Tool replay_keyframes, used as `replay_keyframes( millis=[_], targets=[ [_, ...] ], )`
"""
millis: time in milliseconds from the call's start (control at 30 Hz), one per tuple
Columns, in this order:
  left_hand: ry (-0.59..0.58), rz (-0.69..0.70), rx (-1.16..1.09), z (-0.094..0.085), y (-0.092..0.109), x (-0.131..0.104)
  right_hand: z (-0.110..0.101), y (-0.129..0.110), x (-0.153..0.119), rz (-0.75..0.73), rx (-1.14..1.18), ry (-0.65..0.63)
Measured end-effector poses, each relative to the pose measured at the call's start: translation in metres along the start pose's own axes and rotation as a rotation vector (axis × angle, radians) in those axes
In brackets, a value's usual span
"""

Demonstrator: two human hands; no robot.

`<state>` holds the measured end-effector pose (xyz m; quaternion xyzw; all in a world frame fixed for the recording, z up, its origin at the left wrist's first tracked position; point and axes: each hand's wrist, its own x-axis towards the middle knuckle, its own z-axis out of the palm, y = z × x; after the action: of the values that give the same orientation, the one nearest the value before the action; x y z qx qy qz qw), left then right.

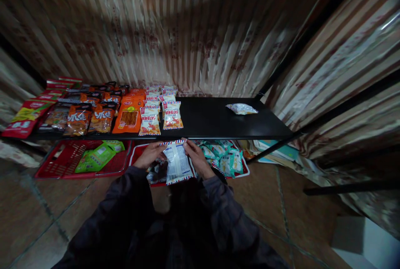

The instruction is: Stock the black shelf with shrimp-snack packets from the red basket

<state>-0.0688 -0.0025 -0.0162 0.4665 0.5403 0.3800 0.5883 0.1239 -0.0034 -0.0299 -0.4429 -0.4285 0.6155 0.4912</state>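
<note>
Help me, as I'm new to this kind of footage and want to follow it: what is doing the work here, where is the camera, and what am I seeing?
There's no machine here, just a person's bare hands. The one picture comes from a camera worn on their head, looking forward and down. The left hand and right hand together hold a pale bag by its upper part. Beyond is a black shelf. From the left it carries red packets, dark-and-orange bags, orange packets and upright white bags; farther right, a lone bag lies flat. Lower down, red baskets hold green packets and teal packets.
</note>
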Motion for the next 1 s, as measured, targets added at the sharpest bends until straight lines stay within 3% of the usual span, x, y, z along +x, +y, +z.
replay_keyframes(
  millis=[133,267,633,867,1000],
  targets=[
    [0.071,0.037,0.014,0.005,0.006,-0.007,0.006,-0.006,-0.001,0.026,0.069,-0.004],
    [0.111,0.078,0.008,0.009,0.01,-0.013,0.014,-0.009,-0.002,0.022,0.131,0.117],
    [0.033,0.067,-0.186,0.025,0.02,-0.027,0.019,-0.021,0.005,-0.083,0.186,0.328],
    [-0.081,0.122,-0.312,0.043,0.025,-0.036,0.02,-0.024,0.01,-0.09,0.224,0.363],
    [-0.048,0.117,-0.315,0.047,0.02,-0.037,0.022,-0.023,0.008,-0.103,0.234,0.36]
  ],
)
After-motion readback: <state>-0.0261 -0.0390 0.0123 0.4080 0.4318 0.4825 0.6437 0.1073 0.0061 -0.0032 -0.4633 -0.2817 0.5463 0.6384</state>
